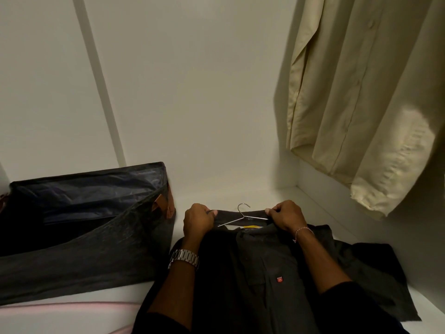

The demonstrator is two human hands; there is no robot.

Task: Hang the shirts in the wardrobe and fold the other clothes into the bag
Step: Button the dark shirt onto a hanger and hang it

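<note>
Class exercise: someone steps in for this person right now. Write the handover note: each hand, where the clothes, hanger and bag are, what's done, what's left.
Left hand and right hand each pinch the collar of the dark shirt, which lies flat on the wardrobe floor.
Wire hanger sits at the collar, hook out.
Done: cream shirt hangs on the right.
Left: finish the hanger, hang the dark shirt. Bag stands open at left.

- One head-worn view, looking forward and down into a white wardrobe [216, 92].
- Close above both hands, left hand [198, 220] and right hand [285, 216], at the lower centre.
- Wide-angle; no second view.
</note>
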